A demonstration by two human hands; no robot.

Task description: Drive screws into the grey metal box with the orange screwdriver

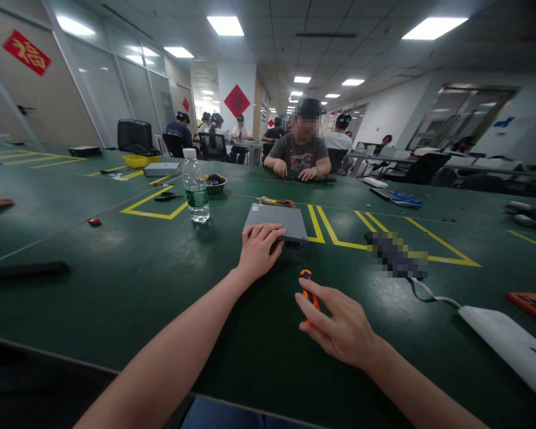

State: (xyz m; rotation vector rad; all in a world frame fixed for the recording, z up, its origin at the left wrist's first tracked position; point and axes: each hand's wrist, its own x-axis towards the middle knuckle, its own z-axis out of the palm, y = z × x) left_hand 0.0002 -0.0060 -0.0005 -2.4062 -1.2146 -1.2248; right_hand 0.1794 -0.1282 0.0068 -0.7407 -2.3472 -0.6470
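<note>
A grey metal power supply unit [280, 220] lies flat on the green table, with coloured cables [277, 202] coming out of its far side. Resting over its near left part is my left hand [259, 247], fingers stretched across the top and thumb by the front edge. My right hand [337, 322] has its fingers around the orange and black handle of a screwdriver [310, 292]. The thin shaft points away toward the unit's front right corner; whether the tip touches the unit I cannot tell.
A water bottle [196, 187] stands left of the unit, before a metal bowl [215, 183]. To the right lie a blurred dark object [395, 253], a white power bank [504, 339] with a cable and an orange phone [533, 307]. Opposite sits a person [301, 155].
</note>
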